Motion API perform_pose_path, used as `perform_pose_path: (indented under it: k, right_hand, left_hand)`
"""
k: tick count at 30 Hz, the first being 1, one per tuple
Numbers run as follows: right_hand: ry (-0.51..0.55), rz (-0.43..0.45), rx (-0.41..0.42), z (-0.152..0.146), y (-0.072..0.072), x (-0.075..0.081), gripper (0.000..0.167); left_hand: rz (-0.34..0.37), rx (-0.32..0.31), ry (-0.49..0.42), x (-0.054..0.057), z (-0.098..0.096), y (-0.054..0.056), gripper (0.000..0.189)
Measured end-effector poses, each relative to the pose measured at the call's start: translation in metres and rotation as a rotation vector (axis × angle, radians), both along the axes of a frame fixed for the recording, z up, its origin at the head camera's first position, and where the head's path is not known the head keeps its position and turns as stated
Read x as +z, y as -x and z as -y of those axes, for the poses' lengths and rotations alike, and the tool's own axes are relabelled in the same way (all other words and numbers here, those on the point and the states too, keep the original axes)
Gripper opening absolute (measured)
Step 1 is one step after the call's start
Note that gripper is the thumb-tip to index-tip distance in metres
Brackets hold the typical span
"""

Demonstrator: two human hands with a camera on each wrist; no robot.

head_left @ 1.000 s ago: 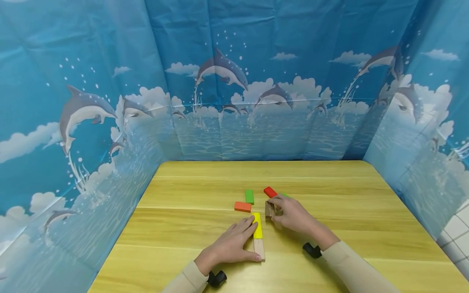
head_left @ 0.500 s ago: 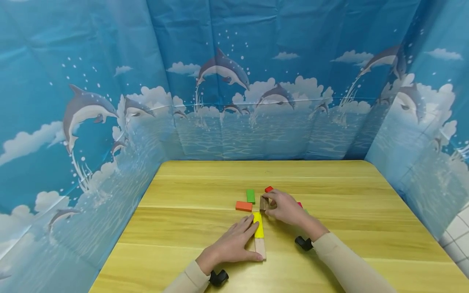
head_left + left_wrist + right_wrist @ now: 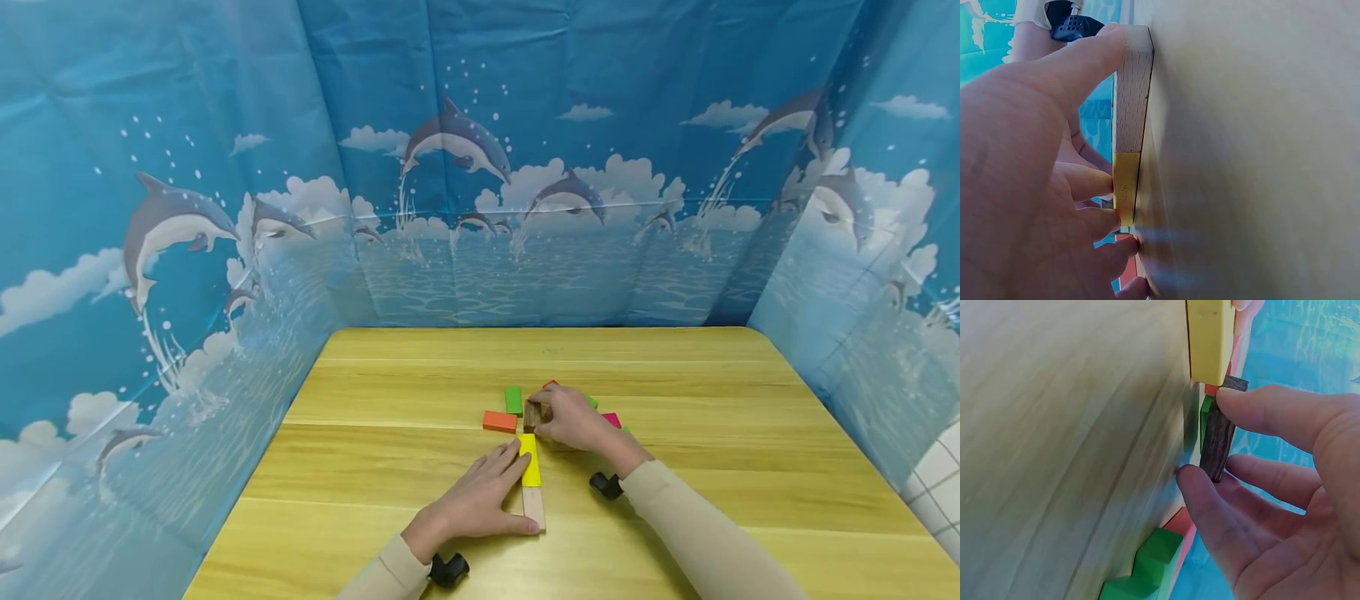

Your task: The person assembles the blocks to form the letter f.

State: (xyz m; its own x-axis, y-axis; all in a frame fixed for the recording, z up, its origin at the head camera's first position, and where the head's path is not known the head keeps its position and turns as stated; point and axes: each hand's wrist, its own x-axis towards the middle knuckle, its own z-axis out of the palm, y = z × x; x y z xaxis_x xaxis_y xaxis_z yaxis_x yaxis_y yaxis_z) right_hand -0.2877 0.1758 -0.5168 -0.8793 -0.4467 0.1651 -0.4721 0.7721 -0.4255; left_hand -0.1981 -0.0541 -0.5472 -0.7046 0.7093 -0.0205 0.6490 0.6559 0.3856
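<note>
A yellow block [image 3: 531, 472] and a pale wooden block [image 3: 533, 510] lie end to end on the table. My left hand [image 3: 476, 498] rests along their left side, fingers spread and fairly straight. Its thumb touches the near end of the pale block [image 3: 1130, 103], while fingertips touch the yellow block [image 3: 1125, 187]. Just beyond the yellow block's far end, my right hand [image 3: 579, 421] pinches a dark brown block [image 3: 530, 416]. In the right wrist view the thumb is at one end of this dark block [image 3: 1217, 440] and fingers at the other.
An orange block [image 3: 499, 422] and a green block [image 3: 513, 401] lie to the left of the dark one. Partly behind the right hand are a red block [image 3: 551, 384], a pink block [image 3: 611, 419] and green ones [image 3: 1159, 557]. A dolphin-print curtain [image 3: 480, 250] surrounds the wooden table [image 3: 375, 483].
My right hand has moved left with the dark brown block, bringing it close to the yellow block's far end. The pink block has come into sight. My left hand stays in place.
</note>
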Motion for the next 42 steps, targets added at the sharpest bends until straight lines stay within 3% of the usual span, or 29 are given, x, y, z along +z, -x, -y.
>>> perform_pose_path:
  k: [5,12,20,29,35,42]
  right_hand:
    - [-0.003,0.009,0.012,0.002,0.004,0.000,0.048]
    - [0.023,0.087,0.042,0.002,0.011,-0.001,0.049]
    - [0.122,0.164,0.083,0.003,0.015,0.001,0.047]
    - [0.171,0.144,0.070,0.006,0.016,-0.004,0.043]
    - [0.165,0.165,0.040,0.004,0.020,-0.005,0.044]
    - [0.134,0.158,0.069,0.003,0.029,-0.006,0.040]
  left_hand:
    - [-0.001,0.002,0.008,-0.001,-0.002,0.001,0.101]
    - [0.007,0.013,0.006,-0.001,-0.002,0.001,0.102]
    - [-0.015,0.012,0.005,0.000,-0.005,0.004,0.102]
    - [-0.027,0.011,0.002,-0.001,-0.007,0.007,0.103]
    - [-0.016,0.010,-0.004,-0.002,-0.008,0.010,0.103]
    - [0.012,0.019,-0.003,0.000,-0.008,0.013,0.102]
